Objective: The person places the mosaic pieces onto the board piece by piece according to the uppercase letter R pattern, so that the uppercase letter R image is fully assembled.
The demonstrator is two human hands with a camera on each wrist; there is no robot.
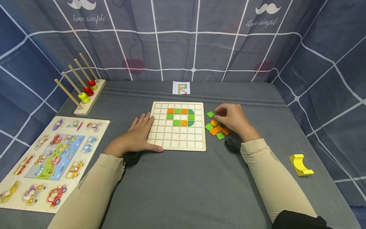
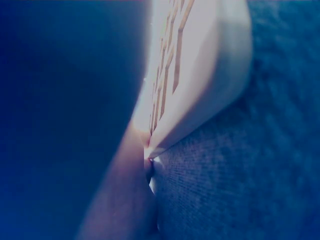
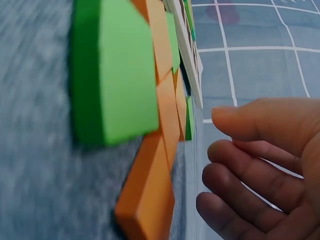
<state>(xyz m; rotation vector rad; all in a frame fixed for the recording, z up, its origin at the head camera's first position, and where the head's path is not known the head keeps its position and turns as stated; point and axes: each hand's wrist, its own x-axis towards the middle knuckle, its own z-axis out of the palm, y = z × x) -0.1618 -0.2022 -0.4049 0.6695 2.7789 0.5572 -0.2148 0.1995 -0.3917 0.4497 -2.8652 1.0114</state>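
A pale wooden grid board [image 1: 175, 140] lies on the grey table. Orange and green square tiles and green rounded pieces [image 1: 191, 123] form a ring-like shape on its upper part. My left hand [image 1: 137, 135] rests at the board's left edge, fingers spread, thumb along the lower left corner. Just above a loose pile of green and orange tiles [image 1: 213, 131], right of the board, is my right hand [image 1: 235, 120]. Its fingers are loosely bent beside a green tile [image 1: 210, 114], and no tile shows between them in the right wrist view. The left wrist view is dark and blurred.
A small pattern card [image 1: 181, 87] lies behind the board. At left are a wooden peg stand with coloured beads [image 1: 100, 86] and a vehicle picture puzzle [image 1: 54, 159]. A yellow curved block [image 1: 300, 164] lies at right. Grid-patterned curtains [image 1: 177, 47] hang around the table.
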